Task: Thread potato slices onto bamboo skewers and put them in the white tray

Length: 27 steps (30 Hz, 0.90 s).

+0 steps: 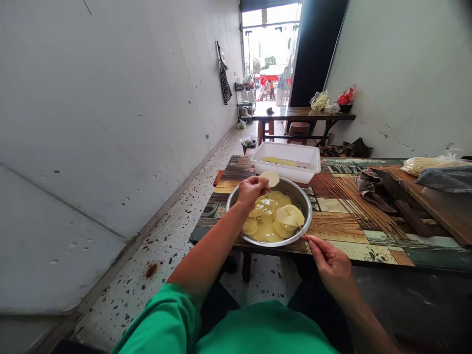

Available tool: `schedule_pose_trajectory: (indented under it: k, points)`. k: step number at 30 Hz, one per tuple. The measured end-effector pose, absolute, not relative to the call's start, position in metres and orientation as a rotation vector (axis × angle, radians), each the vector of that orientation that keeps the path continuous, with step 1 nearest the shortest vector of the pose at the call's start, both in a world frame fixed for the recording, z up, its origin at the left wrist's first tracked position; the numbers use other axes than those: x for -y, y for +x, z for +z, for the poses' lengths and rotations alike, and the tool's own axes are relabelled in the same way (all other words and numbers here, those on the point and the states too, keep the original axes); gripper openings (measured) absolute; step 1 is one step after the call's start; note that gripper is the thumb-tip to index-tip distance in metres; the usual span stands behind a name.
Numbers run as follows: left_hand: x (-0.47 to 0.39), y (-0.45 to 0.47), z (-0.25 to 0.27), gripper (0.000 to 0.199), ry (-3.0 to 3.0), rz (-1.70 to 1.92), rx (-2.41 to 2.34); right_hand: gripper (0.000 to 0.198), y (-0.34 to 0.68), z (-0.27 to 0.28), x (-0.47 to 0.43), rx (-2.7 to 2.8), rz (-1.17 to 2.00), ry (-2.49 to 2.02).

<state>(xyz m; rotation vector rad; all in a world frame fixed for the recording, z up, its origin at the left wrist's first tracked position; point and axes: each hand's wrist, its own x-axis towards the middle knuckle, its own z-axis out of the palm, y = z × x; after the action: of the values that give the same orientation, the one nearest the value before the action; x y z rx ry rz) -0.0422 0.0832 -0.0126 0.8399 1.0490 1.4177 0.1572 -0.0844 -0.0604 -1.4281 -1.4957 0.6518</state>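
A round metal basin point(307, 216) holds pale yellow potato slices point(269, 231) in water at the table's near edge. My right hand point(330, 260) pinches the near end of a thin wooden skewer point(303, 229). Threaded on that skewer is a potato slice point(291, 215), over the right part of the basin. Above the basin's far left side, my left hand point(251, 191) is closed on another thin potato slice point(270, 179), held between thumb and fingers. The skewer's far end reaches up to this slice; I cannot tell whether it pierces it.
Behind the basin stands a white plastic tub point(285, 160) with yellow slices inside. Loose skewers point(361, 204) lie to the right, beside a cloth point(368, 184), a knife point(409, 211) and a wooden board point(427, 201). A second table point(306, 114) is farther back; a wall point(110, 123) runs along the left.
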Motion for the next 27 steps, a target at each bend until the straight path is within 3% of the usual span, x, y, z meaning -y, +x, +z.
schedule_pose_trajectory:
  k: [27]
  points:
    - [-0.084, -0.038, -0.021, 0.02, 1.177, 1.513, -1.0, 0.033, 0.156, -0.049, 0.081, 1.464, 0.644, -1.476]
